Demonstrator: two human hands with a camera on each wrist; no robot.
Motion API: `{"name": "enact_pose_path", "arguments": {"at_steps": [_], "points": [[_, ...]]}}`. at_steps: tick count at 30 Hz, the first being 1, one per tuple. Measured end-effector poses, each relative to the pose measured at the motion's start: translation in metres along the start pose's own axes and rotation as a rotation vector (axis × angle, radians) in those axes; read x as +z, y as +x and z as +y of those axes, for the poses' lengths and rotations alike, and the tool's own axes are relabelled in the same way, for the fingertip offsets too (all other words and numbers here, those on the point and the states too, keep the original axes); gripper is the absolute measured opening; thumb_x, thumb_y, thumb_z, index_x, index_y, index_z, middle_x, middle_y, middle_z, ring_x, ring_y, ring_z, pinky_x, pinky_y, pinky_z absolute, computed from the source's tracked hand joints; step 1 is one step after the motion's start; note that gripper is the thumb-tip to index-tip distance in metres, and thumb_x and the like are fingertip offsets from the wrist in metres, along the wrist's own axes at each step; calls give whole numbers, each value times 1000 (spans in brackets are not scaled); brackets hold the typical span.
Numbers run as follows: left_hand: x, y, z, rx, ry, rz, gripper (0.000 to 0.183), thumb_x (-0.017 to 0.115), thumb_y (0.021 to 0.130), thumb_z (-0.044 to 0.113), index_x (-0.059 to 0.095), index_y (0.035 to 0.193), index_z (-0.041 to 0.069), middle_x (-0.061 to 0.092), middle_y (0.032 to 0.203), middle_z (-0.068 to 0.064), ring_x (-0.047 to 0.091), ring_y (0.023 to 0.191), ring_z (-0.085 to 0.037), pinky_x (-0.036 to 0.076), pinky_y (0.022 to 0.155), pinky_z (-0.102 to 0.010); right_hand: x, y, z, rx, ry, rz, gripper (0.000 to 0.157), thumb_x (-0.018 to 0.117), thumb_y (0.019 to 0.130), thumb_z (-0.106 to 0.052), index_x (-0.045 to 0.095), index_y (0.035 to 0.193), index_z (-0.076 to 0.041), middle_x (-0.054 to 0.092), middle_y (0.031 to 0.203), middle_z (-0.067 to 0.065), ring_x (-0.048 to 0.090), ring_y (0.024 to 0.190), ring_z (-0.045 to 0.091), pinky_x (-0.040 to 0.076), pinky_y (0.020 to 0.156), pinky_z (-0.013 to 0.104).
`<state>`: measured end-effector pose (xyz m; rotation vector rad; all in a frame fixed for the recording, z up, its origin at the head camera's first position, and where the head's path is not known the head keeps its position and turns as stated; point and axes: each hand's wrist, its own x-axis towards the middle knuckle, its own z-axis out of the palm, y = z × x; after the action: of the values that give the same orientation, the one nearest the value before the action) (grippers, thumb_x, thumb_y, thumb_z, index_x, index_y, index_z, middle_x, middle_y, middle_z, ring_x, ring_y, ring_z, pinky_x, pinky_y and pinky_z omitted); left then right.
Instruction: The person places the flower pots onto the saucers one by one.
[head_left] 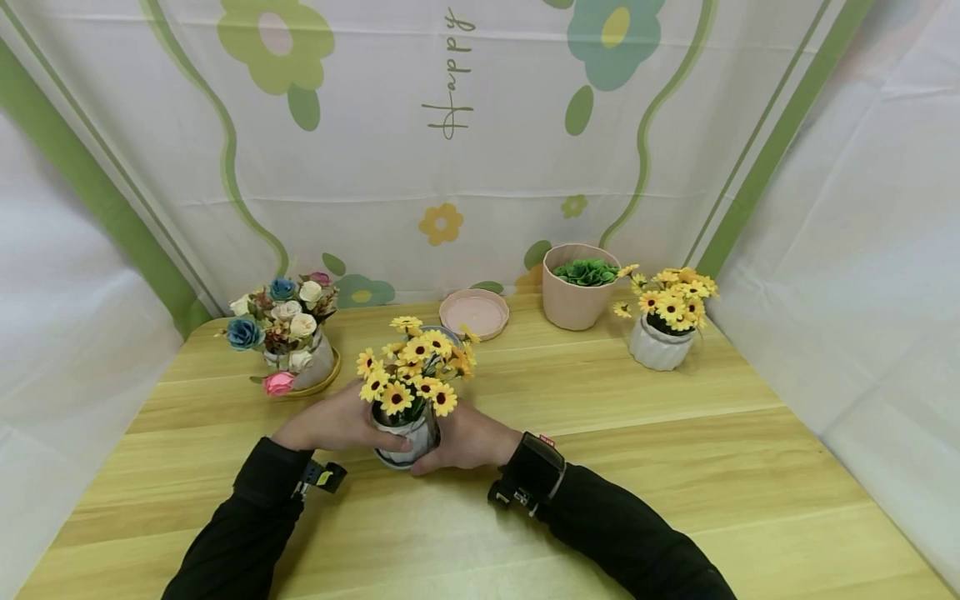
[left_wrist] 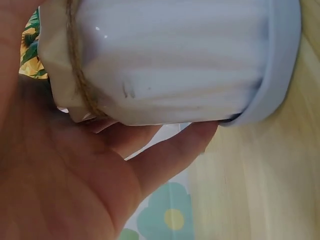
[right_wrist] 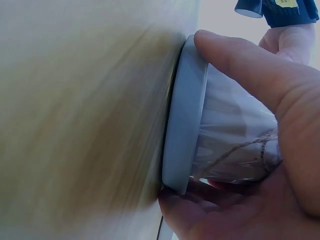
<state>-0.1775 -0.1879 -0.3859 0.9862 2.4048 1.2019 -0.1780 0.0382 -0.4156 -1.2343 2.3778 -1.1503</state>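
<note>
The yellow-flowered white pot [left_wrist: 175, 60] sits in a bluish saucer [left_wrist: 282, 60].

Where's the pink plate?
In the head view, the pink plate is far across the table, behind the held flowerpot and left of the pink pot.

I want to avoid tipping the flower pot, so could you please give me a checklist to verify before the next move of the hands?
1. Left hand on the white pot: ok, thumb and fingers hold it.
2. Right hand on the grey saucer: ok, thumb and fingertip touch its edge.
3. White pot fully seated in the saucer: cannot tell, a dark gap shows at the rim.
4. Saucer flat on the table: cannot tell, a dark line shows along its underside.
5. Yellow flowers in the white pot: ok, they rise above it.
6. Far-right pot away from the right hand: ok, bare table lies between.
</note>
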Motion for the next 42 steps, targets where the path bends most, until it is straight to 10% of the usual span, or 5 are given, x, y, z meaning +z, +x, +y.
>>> {"name": "enact_pose_path", "arguments": {"at_steps": [4,12,25,42], "points": [[-9,-5,0,-18,7,-18,80,81,74,38,37,141,31,46,134,9,46,121,-13,38,98,-36,0,1,0,-17,-15,8,89,85,71,-27,30,141,-28,40,132,-13,39,121,3,27,102,22],[-37,-33,-28,-304,39,131,102,71,82,51,6,154,17,22,151,-15,27,135,-37,33,100,-52,1,-1,0,25,-31,6,83,80,76,-33,31,143,-27,42,134,-13,39,122,3,27,102,22],[-57,-46,-45,-339,45,382,69,57,95,43,31,142,0,49,127,-19,48,117,-35,44,91,-40,1,0,2,24,-37,0,78,80,77,-32,34,140,-27,44,133,-15,39,123,2,25,103,21],[-79,-66,-27,-465,187,373,58,54,96,44,48,131,-2,51,126,-21,49,116,-37,43,91,-43,0,-1,2,19,-47,-6,78,79,78,-34,33,141,-27,44,133,-14,37,123,1,25,103,21]]}}
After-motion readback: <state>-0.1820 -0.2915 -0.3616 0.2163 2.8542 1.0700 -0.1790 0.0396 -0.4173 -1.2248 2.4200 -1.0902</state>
